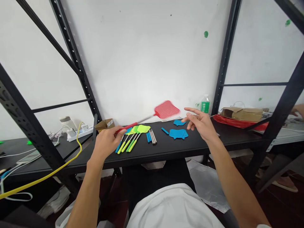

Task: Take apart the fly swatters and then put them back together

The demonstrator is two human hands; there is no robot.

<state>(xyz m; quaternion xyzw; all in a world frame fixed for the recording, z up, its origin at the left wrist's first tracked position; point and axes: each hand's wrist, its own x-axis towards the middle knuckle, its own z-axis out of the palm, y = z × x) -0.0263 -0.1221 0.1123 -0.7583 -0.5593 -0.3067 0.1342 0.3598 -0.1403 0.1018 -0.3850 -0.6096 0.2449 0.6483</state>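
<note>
My left hand (108, 141) is closed round the red handle of a fly swatter (167, 110), raised above the table with its red mesh head pointing right. My right hand (199, 123) hangs in the air near that head, holding nothing, its index finger stretched out. Below the red swatter several fly swatters (133, 143) with green, yellow-green and blue handles lie side by side. Right of them are blue handles (148, 137) and metal rods (153, 137). Blue swatter heads (178, 134) lie below my right hand, with a loose blue handle (165, 130) beside them.
The black table (99, 161) backs onto a white wall between black metal posts. A small cardboard box (104, 125) stands at the left, a green-labelled bottle (205, 105) at the right. A yellow cable (59, 167) runs across the left. Beyond the right post lies a flattened carton (242, 114).
</note>
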